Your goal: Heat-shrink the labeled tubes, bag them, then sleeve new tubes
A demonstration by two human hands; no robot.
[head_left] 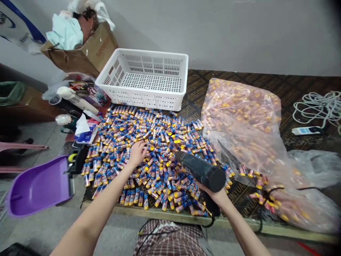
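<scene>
Many small clear tubes with blue and yellow ends (157, 170) lie spread over the dark printed board. Among them, near the middle of the pile, rests my left hand (137, 153), palm down with its fingers apart and touching the tubes. My right hand (214, 195) is wrapped round the handle of a black heat gun or dryer (201, 170). Its barrel points left and away from me, over the tubes, and hides part of my right hand and some tubes.
A white plastic basket (149, 97) stands behind the pile. Tube-filled clear bags (242, 106) lie to the right, with a coiled white cable (317, 106) beyond. Left are a paper bag (98, 49), assorted tools and a purple dustpan (39, 188).
</scene>
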